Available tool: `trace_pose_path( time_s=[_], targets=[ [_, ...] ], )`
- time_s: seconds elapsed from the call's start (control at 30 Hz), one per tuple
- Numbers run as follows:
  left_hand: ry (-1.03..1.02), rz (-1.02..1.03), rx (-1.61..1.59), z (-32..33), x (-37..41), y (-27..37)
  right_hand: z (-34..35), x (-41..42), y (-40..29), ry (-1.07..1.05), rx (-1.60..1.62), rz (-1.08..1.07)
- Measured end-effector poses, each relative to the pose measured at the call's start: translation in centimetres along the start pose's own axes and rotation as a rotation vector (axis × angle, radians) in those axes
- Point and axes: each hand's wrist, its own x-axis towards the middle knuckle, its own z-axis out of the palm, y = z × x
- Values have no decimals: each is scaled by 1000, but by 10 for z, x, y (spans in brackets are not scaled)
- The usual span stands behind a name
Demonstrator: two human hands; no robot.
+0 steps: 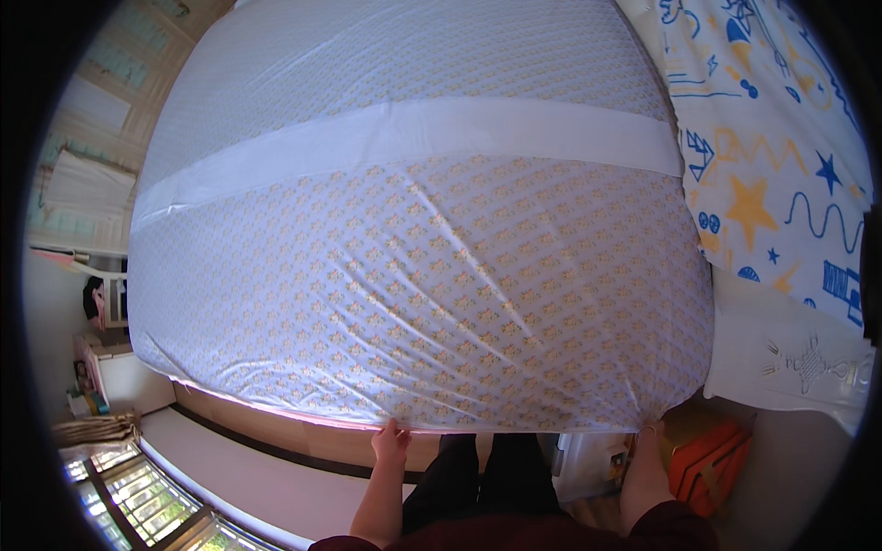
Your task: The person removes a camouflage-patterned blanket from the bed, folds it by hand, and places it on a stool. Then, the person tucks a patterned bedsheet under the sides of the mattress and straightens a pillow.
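A pale lilac bed sheet with small floral sprigs and a plain white band covers the mattress in front of me. At its near edge, my left hand pinches the hem, where a pink strip shows along the side. My right hand is at the near right corner, its fingers partly hidden by the gathered fabric it grips. Creases run diagonally across the sheet, and short folds fan out from that corner.
A white cloth with blue and yellow drawings hangs over the white headboard at right. An orange box stands below the right corner. A barred window and a white cabinet are at left.
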Motion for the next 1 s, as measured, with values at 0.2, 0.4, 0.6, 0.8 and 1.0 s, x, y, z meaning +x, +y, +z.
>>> trace_pose_path(
  time_s=[0.2, 0.4, 0.6, 0.8, 1.0],
  targets=[
    [273, 206, 79, 10, -2, 9, 0, 25, 0, -20, 72, -172],
    [289, 166, 57, 2, -2, 23, -59, -56, -63, 292, -109, -766],
    [384, 322, 40, -5, 35, 6, -46, -221, -94, -136, -272, -1977],
    [358, 296, 34, -4, 33, 18, 16, -257, -73, -253, -195, -2152],
    [305, 175, -411, -10, 30, 18, 21, -254, -81, -142, -315, -2318]
  ],
)
